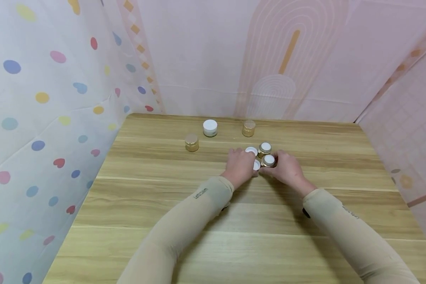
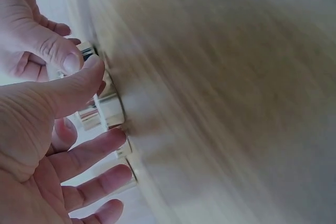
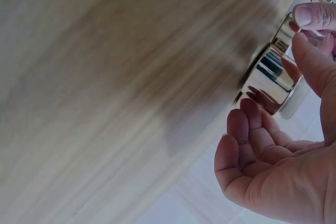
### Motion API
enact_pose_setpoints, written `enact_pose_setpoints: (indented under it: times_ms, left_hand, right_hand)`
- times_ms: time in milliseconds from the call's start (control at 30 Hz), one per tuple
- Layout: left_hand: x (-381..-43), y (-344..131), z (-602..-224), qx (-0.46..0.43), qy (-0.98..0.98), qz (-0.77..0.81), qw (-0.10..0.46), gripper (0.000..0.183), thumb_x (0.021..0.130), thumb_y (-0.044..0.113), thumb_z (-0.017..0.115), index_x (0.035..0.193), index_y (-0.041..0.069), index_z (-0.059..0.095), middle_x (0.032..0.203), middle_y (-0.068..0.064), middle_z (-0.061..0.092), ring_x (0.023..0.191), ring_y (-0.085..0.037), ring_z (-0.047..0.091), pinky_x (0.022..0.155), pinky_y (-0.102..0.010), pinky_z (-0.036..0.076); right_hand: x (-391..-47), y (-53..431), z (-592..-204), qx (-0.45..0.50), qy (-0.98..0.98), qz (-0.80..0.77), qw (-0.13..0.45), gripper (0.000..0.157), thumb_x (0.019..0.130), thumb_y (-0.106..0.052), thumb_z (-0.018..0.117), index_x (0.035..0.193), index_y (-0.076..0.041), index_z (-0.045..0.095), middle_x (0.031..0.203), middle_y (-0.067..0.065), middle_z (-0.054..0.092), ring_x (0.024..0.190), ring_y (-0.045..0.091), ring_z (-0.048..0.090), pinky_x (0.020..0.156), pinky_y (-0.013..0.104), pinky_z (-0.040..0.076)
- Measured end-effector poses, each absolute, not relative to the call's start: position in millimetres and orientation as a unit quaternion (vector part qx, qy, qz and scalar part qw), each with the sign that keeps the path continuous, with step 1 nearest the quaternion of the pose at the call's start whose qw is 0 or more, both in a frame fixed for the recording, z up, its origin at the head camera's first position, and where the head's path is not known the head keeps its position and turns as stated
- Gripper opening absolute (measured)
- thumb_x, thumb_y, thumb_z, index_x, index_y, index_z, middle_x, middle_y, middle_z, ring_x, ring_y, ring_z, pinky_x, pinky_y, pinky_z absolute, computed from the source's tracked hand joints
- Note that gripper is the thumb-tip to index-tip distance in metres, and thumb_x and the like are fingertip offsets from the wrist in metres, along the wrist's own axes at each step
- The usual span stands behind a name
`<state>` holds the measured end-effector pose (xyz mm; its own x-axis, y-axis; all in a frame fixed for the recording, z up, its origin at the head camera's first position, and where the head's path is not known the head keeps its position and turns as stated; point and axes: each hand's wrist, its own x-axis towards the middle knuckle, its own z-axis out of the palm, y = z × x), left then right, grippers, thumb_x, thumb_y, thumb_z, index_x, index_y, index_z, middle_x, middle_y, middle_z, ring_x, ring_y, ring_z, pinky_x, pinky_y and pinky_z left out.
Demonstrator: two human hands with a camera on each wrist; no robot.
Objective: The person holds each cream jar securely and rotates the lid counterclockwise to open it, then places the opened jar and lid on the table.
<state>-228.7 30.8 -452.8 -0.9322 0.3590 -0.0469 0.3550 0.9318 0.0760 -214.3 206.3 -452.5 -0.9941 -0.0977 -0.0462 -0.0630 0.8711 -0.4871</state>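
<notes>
In the head view my right hand (image 1: 285, 169) holds a small gold jar (image 1: 268, 160) with a white top, thumb and fingers on either side of it. Another white-topped gold jar (image 1: 265, 147) stands just behind. To their left, two round lids lie white side up: a far lid (image 1: 251, 150) and a near lid (image 1: 257, 164). My left hand (image 1: 239, 165) grips the near lid between thumb and index finger, covering part of it. Its other fingers (image 2: 105, 182) spread loosely in the left wrist view. Gold sides of the jar (image 3: 269, 80) show in the right wrist view.
Farther back on the wooden table (image 1: 149, 157) stand a white-lidded jar (image 1: 210, 128), a gold jar (image 1: 248, 128) near the back edge, and another gold jar (image 1: 192, 142) to the left. Patterned curtains (image 1: 198, 59) hang behind and at both sides.
</notes>
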Motion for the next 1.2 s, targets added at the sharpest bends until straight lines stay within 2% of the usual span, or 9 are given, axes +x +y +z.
enact_pose_setpoints:
  times_ms: [133,233,333,433,533,800,933,1100,1200]
  left_hand:
    - [-221,19,-447,0.182,0.981,0.050,0.034,0.044,0.089,0.060,0.081,0.104,0.019,0.074,0.101,0.001,0.079,0.101,-0.022,0.069,0.100,-0.044,0.049]
    - [-208,-4,-441,0.204,0.973,0.100,0.038,0.039,0.095,0.056,0.077,0.094,0.018,0.070,0.087,0.003,0.075,0.090,-0.021,0.069,0.101,-0.046,0.050]
    - [-190,-36,-437,0.232,0.958,0.164,0.039,0.040,0.097,0.049,0.077,0.076,0.019,0.060,0.068,0.006,0.062,0.071,-0.017,0.061,0.085,-0.041,0.052]
    - [-173,-65,-438,0.246,0.949,0.197,0.031,0.045,0.097,0.046,0.077,0.068,0.020,0.054,0.059,0.009,0.053,0.059,-0.011,0.052,0.065,-0.033,0.045]
    - [-158,-88,-437,0.241,0.944,0.223,0.030,0.045,0.096,0.044,0.079,0.067,0.021,0.054,0.057,0.011,0.053,0.055,-0.008,0.048,0.057,-0.027,0.039]
    - [-130,-114,-437,0.210,0.942,0.257,0.045,0.040,0.096,0.040,0.080,0.072,0.020,0.056,0.055,0.012,0.047,0.054,-0.006,0.044,0.055,-0.024,0.036]
    - [-120,-116,-440,0.209,0.942,0.259,0.045,0.038,0.096,0.041,0.080,0.075,0.020,0.057,0.054,0.013,0.042,0.054,-0.005,0.042,0.054,-0.022,0.035]
    - [-110,-113,-439,0.205,0.942,0.262,0.039,0.036,0.096,0.042,0.080,0.078,0.020,0.058,0.052,0.014,0.038,0.051,-0.004,0.038,0.052,-0.022,0.033]
    - [-106,-108,-438,0.211,0.940,0.266,0.040,0.035,0.096,0.042,0.080,0.079,0.020,0.058,0.051,0.014,0.038,0.051,-0.004,0.037,0.052,-0.021,0.032]
  right_hand:
    - [-211,211,-448,-0.032,0.963,-0.263,0.051,0.067,0.086,-0.045,0.089,0.127,0.002,0.065,0.121,0.022,0.075,0.110,0.036,0.071,0.095,0.050,0.057]
    - [-208,216,-443,-0.024,0.959,-0.274,0.064,0.075,0.088,-0.050,0.086,0.133,0.005,0.061,0.128,0.026,0.072,0.118,0.041,0.069,0.100,0.054,0.057]
    - [-210,222,-436,-0.024,0.955,-0.285,0.077,0.081,0.091,-0.053,0.082,0.139,0.007,0.057,0.135,0.029,0.068,0.125,0.045,0.066,0.104,0.057,0.055]
    - [-218,227,-425,-0.026,0.951,-0.297,0.088,0.083,0.094,-0.052,0.079,0.145,0.009,0.052,0.140,0.031,0.063,0.130,0.047,0.063,0.108,0.058,0.053]
    - [-231,229,-413,-0.031,0.944,-0.313,0.097,0.085,0.096,-0.050,0.078,0.149,0.010,0.048,0.146,0.032,0.059,0.136,0.048,0.058,0.112,0.059,0.050]
    - [-294,225,-388,-0.107,0.942,-0.294,0.119,0.088,0.097,-0.046,0.077,0.156,0.009,0.042,0.155,0.033,0.051,0.142,0.050,0.050,0.120,0.063,0.042]
    - [-325,221,-389,-0.138,0.939,-0.286,0.135,0.084,0.097,-0.038,0.078,0.157,0.009,0.041,0.154,0.033,0.051,0.142,0.050,0.050,0.120,0.061,0.042]
    - [-345,207,-396,-0.160,0.935,-0.269,0.168,0.084,0.097,-0.035,0.079,0.160,0.004,0.039,0.154,0.034,0.051,0.143,0.050,0.051,0.121,0.062,0.040]
    - [-349,200,-402,-0.175,0.931,-0.268,0.175,0.075,0.096,-0.033,0.081,0.154,0.001,0.047,0.151,0.032,0.055,0.140,0.047,0.054,0.120,0.060,0.042]
